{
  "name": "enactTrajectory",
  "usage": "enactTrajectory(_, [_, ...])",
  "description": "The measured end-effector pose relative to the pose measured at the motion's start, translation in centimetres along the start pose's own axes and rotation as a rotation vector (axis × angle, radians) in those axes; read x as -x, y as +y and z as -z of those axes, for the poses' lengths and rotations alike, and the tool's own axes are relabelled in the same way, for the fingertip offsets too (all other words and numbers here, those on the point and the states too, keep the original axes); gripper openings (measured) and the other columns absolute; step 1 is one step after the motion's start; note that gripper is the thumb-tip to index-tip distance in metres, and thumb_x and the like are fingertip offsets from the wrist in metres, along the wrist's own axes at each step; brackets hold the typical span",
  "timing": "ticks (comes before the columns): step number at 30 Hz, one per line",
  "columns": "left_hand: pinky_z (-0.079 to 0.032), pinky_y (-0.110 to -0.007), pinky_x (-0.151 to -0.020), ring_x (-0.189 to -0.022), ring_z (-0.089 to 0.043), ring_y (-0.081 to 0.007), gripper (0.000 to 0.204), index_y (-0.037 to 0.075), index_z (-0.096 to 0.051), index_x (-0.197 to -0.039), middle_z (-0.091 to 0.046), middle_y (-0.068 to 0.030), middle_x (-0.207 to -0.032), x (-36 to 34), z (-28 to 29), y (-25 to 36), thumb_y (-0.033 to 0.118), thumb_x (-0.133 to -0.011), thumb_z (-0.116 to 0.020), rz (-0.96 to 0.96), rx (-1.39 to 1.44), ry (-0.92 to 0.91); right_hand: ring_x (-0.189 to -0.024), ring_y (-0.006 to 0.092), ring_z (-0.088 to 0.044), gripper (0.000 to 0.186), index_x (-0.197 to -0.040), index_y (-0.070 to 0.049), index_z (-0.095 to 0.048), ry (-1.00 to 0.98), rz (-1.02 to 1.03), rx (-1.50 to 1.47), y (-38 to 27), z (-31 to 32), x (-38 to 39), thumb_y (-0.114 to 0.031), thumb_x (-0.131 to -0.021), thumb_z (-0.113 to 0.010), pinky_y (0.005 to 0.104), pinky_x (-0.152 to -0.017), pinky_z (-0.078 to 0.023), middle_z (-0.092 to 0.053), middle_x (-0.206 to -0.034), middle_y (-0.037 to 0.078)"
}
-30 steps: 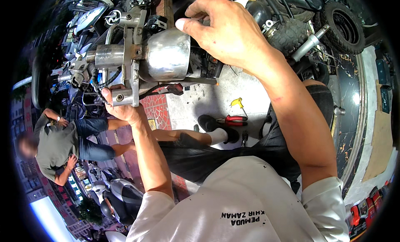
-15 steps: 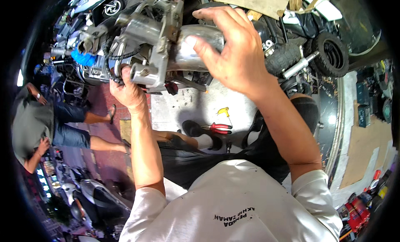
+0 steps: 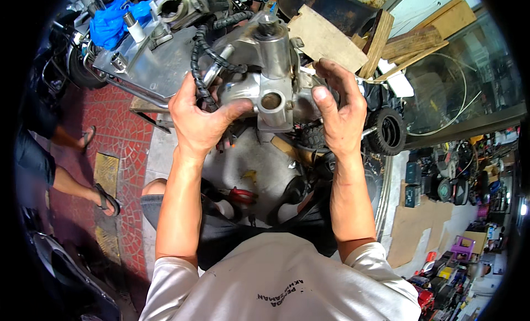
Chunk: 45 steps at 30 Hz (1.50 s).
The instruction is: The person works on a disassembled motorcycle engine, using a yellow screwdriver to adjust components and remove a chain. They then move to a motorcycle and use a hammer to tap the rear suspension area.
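A heavy silver metal assembly [image 3: 270, 72] with a rounded housing, an upright cylinder and an open round socket is between my hands. My left hand [image 3: 201, 119] grips its left side, the thumb lying across the metal near the socket. A black spiral-wrapped cable [image 3: 201, 58] loops over that side beside my left fingers. On the opposite side my right hand [image 3: 343, 114] cups the rounded end with curved fingers and thumb. The fingertips of my left hand are partly hidden behind the assembly.
Red-handled pliers [image 3: 243, 196] and a yellow tool [image 3: 249, 175] lie on the floor between my feet. A metal table [image 3: 160, 61] with a blue plastic bag [image 3: 116, 22] stands at left. Wood boards [image 3: 411, 42] and small tyres [image 3: 385, 132] are at right. Another person's legs [image 3: 72, 183] show at left.
The assembly has turned, bringing its round socket to face up toward me, and sits farther right. My right hand has come down from above it to its right side.
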<state>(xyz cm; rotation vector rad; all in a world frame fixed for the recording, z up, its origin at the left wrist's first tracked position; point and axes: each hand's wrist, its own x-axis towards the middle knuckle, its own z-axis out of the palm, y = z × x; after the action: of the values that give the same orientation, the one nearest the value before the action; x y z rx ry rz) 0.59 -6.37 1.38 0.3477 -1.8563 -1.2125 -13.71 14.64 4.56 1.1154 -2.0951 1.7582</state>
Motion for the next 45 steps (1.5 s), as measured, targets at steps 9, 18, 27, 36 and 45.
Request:
enactTrajectory(9, [-0.043, -0.024, -0.062, -0.07, -0.05, -0.008, 0.063, 0.001, -0.068, -0.106, -0.056, 0.0033, -0.076, -0.7, 1.1, 0.7, 0.034, -0.063, -0.101, -0.087, -0.093, -0.053, -0.108, 0.026, -0.067, 0.039, -0.118, 0.002, -0.071, -0.026, 0.033, 0.163, -0.2, -0.2, -1.3, -0.028, -0.093, -0.075, 0.0362, -0.099, -0.049, -0.072, -0.111, 0.016])
enactTrajectory(18, [-0.055, -0.032, -0.07, -0.075, -0.064, -0.0188, 0.074, 0.003, -0.067, -0.113, -0.07, -0.0069, -0.089, -0.7, 1.6, 1.8, 0.032, -0.055, -0.103, -0.136, -0.14, -0.084, -0.082, 0.0253, -0.073, 0.015, -0.099, 0.001, -0.071, -0.6, -0.307, 0.301, -4.6, 3.5, 1.8, -0.01, -0.092, -0.066, 0.0366, -0.078, -0.055, -0.074, -0.084, 0.013])
enactTrajectory(27, [-0.053, -0.032, -0.069, -0.073, -0.06, -0.015, 0.08, 0.004, -0.065, -0.112, -0.065, -0.002, -0.083, -0.6, 1.1, 2.5, 0.046, -0.054, -0.102, -0.031, -0.106, -0.083, -0.081, 0.0263, -0.068, 0.042, -0.12, 0.001, -0.061, -1.206, -0.321, 0.32, -4.0, -3.7, 1.8, -0.031, -0.094, -0.071, 0.0404, -0.078, -0.054, -0.069, -0.09, 0.011])
enactTrajectory(36, [-0.053, -0.032, -0.068, -0.073, -0.061, -0.0157, 0.078, 0.003, -0.067, -0.111, -0.066, -0.0032, -0.082, -0.6, 1.1, 2.5, 0.047, -0.056, -0.101, -0.091, -0.072, -0.043, -0.088, 0.0292, -0.067, 0.045, -0.114, 0.0, -0.062, -1.095, -0.496, 0.45, -6.9, -2.8, 0.6, -0.037, -0.092, -0.072, 0.0416, -0.081, -0.051, -0.068, -0.094, 0.015])
enactTrajectory(45, [-0.057, -0.039, -0.083, -0.09, -0.071, -0.028, 0.081, -0.001, -0.066, -0.118, -0.073, -0.0132, -0.098, -0.4, 1.2, 2.6, 0.042, -0.058, -0.1, -0.118, -0.108, -0.029, -0.122, 0.0453, -0.062, 0.067, -0.128, 0.009, -0.057, -1.212, -0.332, 0.658, -9.6, 0.0, -0.4, -0.047, -0.093, -0.067, 0.0479, -0.104, -0.048, -0.065, -0.125, 0.033])
